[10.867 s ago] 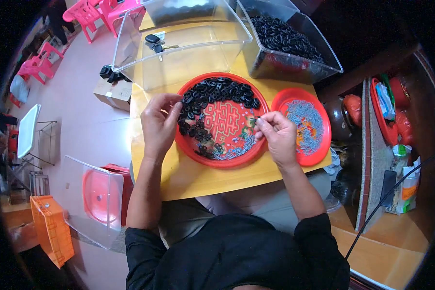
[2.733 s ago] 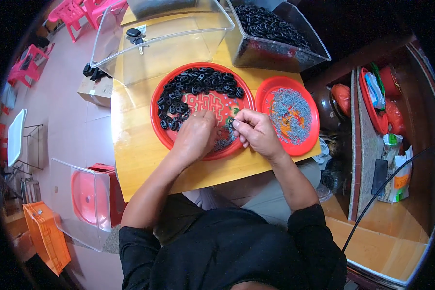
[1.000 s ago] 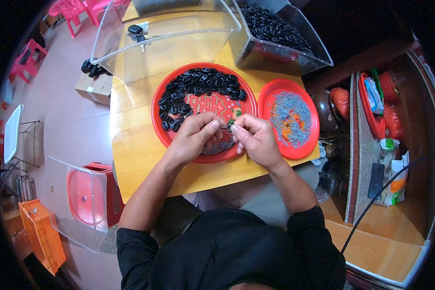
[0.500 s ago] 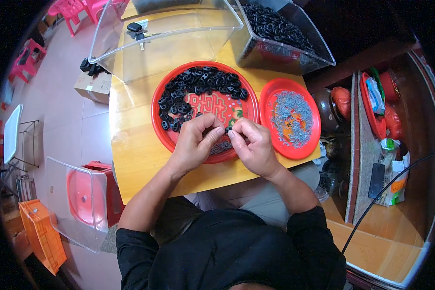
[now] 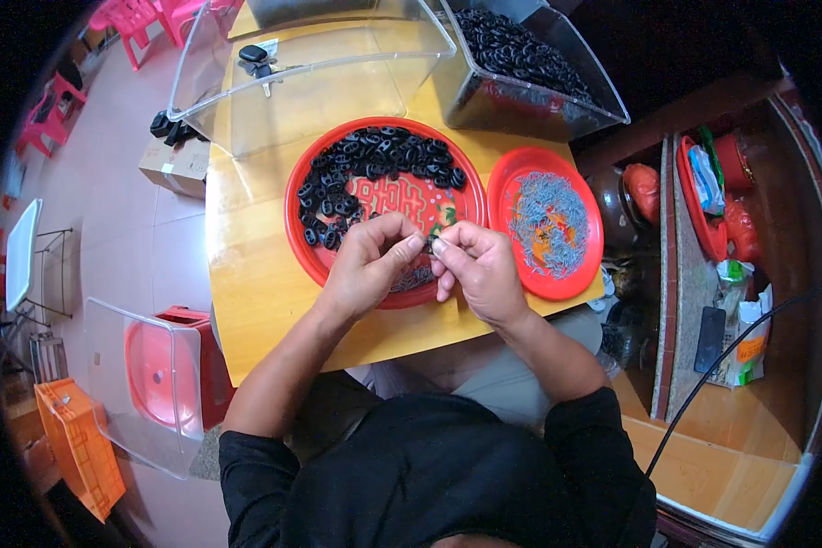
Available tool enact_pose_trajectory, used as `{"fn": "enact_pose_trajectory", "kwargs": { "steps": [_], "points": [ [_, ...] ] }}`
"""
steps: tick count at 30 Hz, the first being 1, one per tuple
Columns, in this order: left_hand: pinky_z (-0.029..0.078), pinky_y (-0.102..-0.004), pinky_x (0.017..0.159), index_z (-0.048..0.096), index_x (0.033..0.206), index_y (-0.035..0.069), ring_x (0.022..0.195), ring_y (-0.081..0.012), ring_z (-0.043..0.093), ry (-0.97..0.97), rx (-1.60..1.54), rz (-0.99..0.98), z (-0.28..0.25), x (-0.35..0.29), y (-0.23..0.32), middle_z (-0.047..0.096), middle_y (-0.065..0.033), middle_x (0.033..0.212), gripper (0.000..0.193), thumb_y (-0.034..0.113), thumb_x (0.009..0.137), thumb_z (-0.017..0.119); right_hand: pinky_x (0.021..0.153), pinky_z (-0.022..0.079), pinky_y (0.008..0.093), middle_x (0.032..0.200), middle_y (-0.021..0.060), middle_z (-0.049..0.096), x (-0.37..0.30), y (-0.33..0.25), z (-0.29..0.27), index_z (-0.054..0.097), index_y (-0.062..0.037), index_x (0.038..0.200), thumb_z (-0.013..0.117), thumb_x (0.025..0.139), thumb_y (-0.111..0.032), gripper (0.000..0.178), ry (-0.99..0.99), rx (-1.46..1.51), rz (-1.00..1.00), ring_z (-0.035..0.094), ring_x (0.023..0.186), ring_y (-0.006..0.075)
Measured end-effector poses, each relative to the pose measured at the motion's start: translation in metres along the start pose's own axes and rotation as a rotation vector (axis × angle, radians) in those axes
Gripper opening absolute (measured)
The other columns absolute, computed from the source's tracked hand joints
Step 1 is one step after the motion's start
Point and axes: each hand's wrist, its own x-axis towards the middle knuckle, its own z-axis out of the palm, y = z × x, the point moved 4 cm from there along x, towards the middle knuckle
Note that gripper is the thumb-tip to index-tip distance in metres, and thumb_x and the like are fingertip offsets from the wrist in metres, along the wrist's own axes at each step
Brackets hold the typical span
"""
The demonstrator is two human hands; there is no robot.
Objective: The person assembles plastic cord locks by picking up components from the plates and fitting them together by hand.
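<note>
A small dark piece [image 5: 430,245], its outline mostly covered by fingertips, is held above the near part of the large round red tray [image 5: 292,212], pinched tightly by the right hand [image 5: 484,274]; the left hand [image 5: 363,267] is brought up close, thumb near forefinger, but whether anything is gripped cannot be told. Along the tray's far and left sides, holed black pieces [image 5: 374,153] are heaped, and right of it slim grey pins [image 5: 550,219] are spread on a red plate [image 5: 594,233].

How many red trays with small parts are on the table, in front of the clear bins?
2: the large round tray with black parts, and the smaller tray with grey pins to its right. Any tray stacked underneath would be hidden.
</note>
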Motion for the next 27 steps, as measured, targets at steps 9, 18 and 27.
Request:
{"fn": "enact_pose_trajectory", "kwargs": {
  "steps": [9,18,27],
  "points": [
    [0.037,-0.0186,0.056,0.053,0.082,0.003,0.065,-0.0035,0.044,0.002,-0.028,-0.061,0.001,0.000,-0.002,0.050,0.0047,0.071,0.014,0.016,0.089,0.052,0.044,0.045,0.0191,0.065,0.0018,0.053,-0.001,-0.011,-0.004,0.054,-0.0019,0.078,0.052,0.086,-0.006,0.009,0.020,-0.198,-0.119,0.050,0.049,0.0046],
    [0.038,-0.0210,0.059,0.052,0.079,0.001,0.068,-0.0050,0.044,0.043,0.127,0.081,0.003,-0.005,0.008,0.049,0.0022,0.071,0.010,0.009,0.085,0.053,0.044,0.043,0.0180,0.064,0.0006,0.052,-0.001,-0.011,0.000,0.052,-0.0022,0.076,0.052,0.085,-0.004,0.009,0.005,-0.331,-0.204,0.048,0.048,0.0042],
    [0.039,-0.0258,0.059,0.052,0.077,-0.001,0.065,-0.0100,0.047,0.086,0.267,0.125,0.001,-0.005,0.004,0.050,-0.0034,0.068,0.009,0.007,0.083,0.053,0.044,0.042,0.0221,0.063,0.0018,0.051,0.001,-0.011,0.003,0.050,-0.0013,0.075,0.053,0.084,-0.005,0.011,-0.019,-0.468,-0.357,0.049,0.050,0.0059]
  ]
}}
